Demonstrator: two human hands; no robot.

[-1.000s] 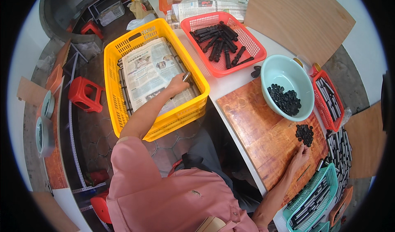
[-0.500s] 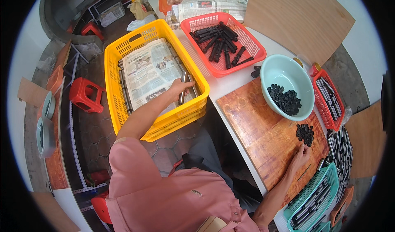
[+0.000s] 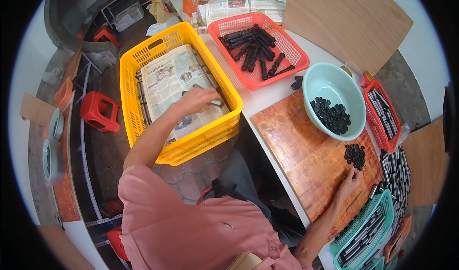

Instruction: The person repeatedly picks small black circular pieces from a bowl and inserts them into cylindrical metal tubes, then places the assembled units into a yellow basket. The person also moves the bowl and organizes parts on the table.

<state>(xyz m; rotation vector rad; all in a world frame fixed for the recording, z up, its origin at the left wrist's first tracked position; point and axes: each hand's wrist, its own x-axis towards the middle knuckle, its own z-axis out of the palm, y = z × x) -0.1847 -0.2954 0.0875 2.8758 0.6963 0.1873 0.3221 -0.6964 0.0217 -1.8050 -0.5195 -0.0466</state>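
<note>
My left hand is over the yellow plastic crate, its fingers closed round a shiny metal tube whose end sticks out beside the knuckles. Beneath it lies a newspaper sheet, with rows of similar tubes showing along the crate's sides. On the wooden board, my right hand rests with its fingers curled together at the near edge of a small pile of black round caps. What those fingertips hold, if anything, is hidden.
Beyond the board stand a pale blue bowl of black caps and a red basket of black ribbed parts. At right are a teal basket and a red basket of tubes. A red stool stands left of the crate.
My left hand has moved slightly left and turned over above the newspaper, and the metal tube in it has changed its angle. My right hand has stayed by the caps.
</note>
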